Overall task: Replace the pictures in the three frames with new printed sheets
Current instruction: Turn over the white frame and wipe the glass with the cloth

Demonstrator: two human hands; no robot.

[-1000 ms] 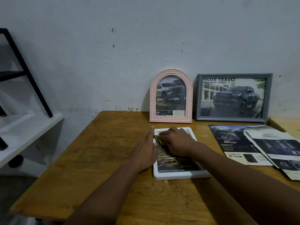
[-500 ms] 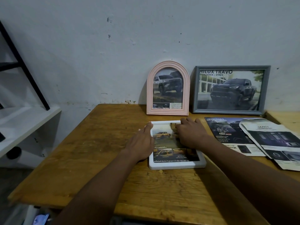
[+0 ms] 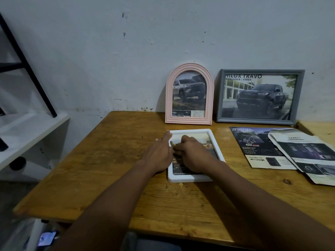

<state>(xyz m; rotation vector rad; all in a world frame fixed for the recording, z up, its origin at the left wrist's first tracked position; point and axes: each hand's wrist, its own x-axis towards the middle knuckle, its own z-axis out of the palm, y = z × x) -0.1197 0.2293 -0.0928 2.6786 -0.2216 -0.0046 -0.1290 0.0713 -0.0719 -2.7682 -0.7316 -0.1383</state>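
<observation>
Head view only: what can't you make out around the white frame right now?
Picture in the white frame, head view: middle hidden under the left hand and right hand.
Right hand's grip: too small and dark to tell whether it pinches anything.
Rightmost loose sheet: cut off by the right edge.

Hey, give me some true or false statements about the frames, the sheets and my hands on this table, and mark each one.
1. The white frame lies flat on the table. True.
2. The pink frame lies face down. False: it stands upright against the wall.
3. The left hand and the right hand both rest on the white frame. True.
4. The grey frame stands left of the pink frame. False: it stands to its right.
5. A pale printed sheet overlaps a dark printed sheet, right of the white frame. True.
</observation>
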